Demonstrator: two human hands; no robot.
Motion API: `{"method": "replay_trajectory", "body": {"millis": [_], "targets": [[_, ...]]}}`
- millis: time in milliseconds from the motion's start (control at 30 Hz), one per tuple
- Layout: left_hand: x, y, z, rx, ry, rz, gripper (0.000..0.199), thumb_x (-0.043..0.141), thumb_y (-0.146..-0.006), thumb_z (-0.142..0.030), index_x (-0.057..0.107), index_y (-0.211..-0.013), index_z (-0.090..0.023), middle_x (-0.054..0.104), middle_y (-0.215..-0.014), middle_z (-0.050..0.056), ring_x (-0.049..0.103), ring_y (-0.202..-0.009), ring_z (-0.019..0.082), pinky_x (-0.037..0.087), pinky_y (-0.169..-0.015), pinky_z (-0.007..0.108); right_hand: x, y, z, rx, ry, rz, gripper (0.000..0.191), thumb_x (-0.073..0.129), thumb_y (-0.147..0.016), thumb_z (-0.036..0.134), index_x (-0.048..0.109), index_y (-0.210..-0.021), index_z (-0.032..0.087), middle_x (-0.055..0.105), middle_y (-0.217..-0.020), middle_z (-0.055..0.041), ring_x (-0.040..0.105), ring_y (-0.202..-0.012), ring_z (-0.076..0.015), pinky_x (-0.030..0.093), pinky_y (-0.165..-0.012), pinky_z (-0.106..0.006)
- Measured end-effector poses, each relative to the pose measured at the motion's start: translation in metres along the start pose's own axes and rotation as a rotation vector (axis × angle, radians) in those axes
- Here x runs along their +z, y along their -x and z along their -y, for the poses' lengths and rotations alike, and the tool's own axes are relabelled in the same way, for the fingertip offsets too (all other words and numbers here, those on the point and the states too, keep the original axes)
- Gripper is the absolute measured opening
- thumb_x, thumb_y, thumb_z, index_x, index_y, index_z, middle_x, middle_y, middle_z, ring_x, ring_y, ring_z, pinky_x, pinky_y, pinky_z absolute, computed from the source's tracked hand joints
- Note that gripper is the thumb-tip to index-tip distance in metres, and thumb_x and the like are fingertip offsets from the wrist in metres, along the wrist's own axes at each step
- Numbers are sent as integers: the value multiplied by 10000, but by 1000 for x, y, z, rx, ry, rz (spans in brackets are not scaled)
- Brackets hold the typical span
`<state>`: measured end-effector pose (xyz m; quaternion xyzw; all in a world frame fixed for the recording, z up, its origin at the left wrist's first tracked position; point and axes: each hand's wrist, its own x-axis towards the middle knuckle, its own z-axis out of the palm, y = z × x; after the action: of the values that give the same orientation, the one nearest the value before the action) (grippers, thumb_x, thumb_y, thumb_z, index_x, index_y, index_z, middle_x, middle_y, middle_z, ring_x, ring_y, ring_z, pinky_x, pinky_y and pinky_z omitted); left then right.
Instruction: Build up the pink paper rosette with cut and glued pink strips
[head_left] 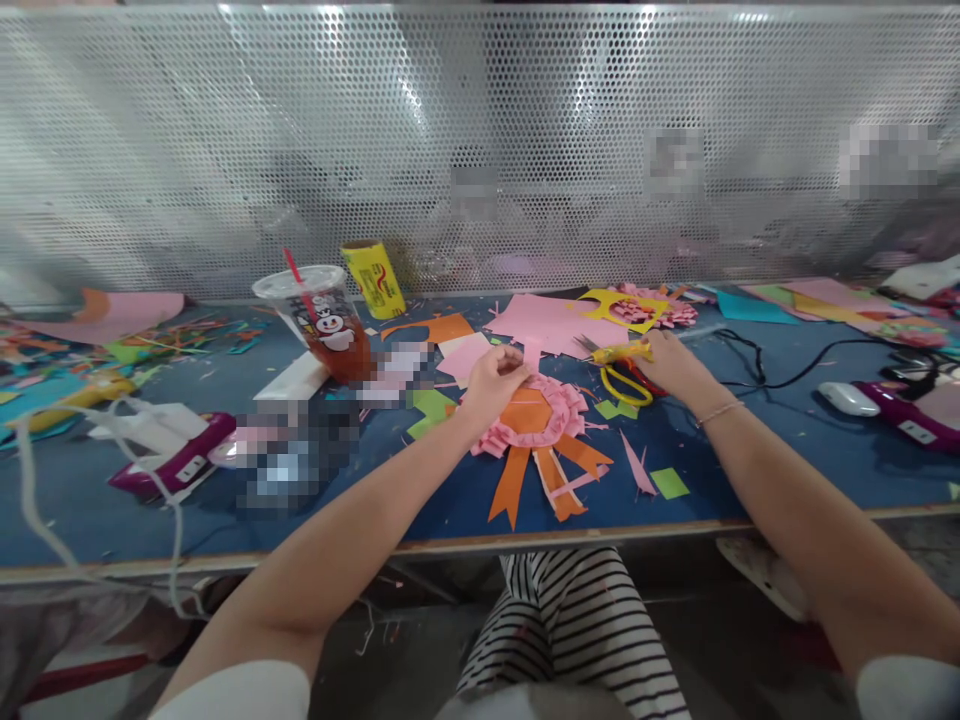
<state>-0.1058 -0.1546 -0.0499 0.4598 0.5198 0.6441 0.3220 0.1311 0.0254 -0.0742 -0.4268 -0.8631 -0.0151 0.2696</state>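
Observation:
My left hand (496, 382) is closed, thumb and fingertips pinched at the base of a narrow pink paper strip (532, 352). Just under it lies a paper rosette (561, 425) with an orange centre, a ruffled pink border and orange ribbon tails (511, 485). Thin pink scraps lie across the middle tails. To the right of the rosette, my right hand (675, 365) is closed around the handle end of yellow-handled scissors (626, 384), whose blades point left. Some of its fingers are hidden. Pink paper sheets (559, 322) lie behind both hands.
A clear cup (337, 335) of reddish drink with a straw stands at left, near a yellow tube (375, 280). Purple power strips (176, 460) with cables lie at both sides. Green paper scraps (669, 483) lie near the front edge. A perforated metal screen (480, 150) closes the back.

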Motion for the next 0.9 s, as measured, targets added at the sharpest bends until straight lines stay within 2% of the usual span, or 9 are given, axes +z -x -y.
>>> {"method": "replay_trajectory", "body": {"millis": [100,167,300,400,467,600,667,800,900], "targets": [[1,1,-2,-22,-5,-5,205,679,-613,-251,510,-672,-151,566,-634,-19,594,-615,105,508,-670,285,-8,1,17,-87,-29,-51,233,496,-782,278,558,-953,132,576,-1027,-157,492,-1073,-282,371,-931,-455],[1,0,-1,-8,-21,-20,203,690,-596,-251,524,-657,-153,550,-609,-28,563,-590,90,482,-624,249,-12,3,42,-138,-221,-70,221,517,-777,327,564,-916,161,590,-998,-116,513,-1044,-251,406,-907,-429],[-2,-4,2,40,50,-33,231,725,-559,-275,539,-624,-155,530,-586,-41,494,-563,67,425,-584,216,-10,9,103,-163,-777,105,368,612,-693,395,520,-986,193,570,-1033,-70,582,-892,-177,491,-748,-342],[-5,-7,4,50,105,-20,233,733,-558,-292,560,-639,-158,541,-604,-39,490,-577,69,413,-592,216,-4,7,138,-168,-982,179,320,626,-676,389,517,-900,188,569,-940,-36,581,-809,-146,486,-745,-325],[-6,-8,4,43,110,-8,213,723,-574,-294,583,-663,-161,553,-621,-32,497,-588,74,415,-606,222,0,4,151,-121,-1073,204,283,607,-690,412,517,-834,186,559,-842,-14,558,-726,-128,487,-673,-298],[-12,-9,-3,64,22,8,173,644,-663,-336,617,-709,-171,589,-685,0,527,-637,105,431,-676,259,5,1,154,-6,-1207,226,263,600,-685,430,504,-750,193,527,-684,21,511,-621,-113,452,-573,-261],[-18,-12,-7,131,-170,-6,177,622,-681,-348,632,-751,-187,618,-765,25,551,-712,142,427,-734,284,8,2,147,69,-1229,192,252,607,-671,414,490,-725,197,512,-651,31,500,-612,-112,435,-569,-254],[-36,-22,-4,217,-710,-56,283,711,-579,-371,626,-791,-204,623,-850,63,551,-851,226,396,-809,321,16,5,130,151,-1175,155,220,587,-663,380,480,-693,191,492,-661,38,476,-633,-103,408,-614,-249],[-44,-25,2,122,-902,87,362,710,-556,-449,621,-799,-197,608,-842,80,553,-854,251,400,-801,336,25,6,125,191,-1108,174,206,559,-666,372,477,-699,187,491,-676,38,469,-656,-105,400,-644,-253]]}}
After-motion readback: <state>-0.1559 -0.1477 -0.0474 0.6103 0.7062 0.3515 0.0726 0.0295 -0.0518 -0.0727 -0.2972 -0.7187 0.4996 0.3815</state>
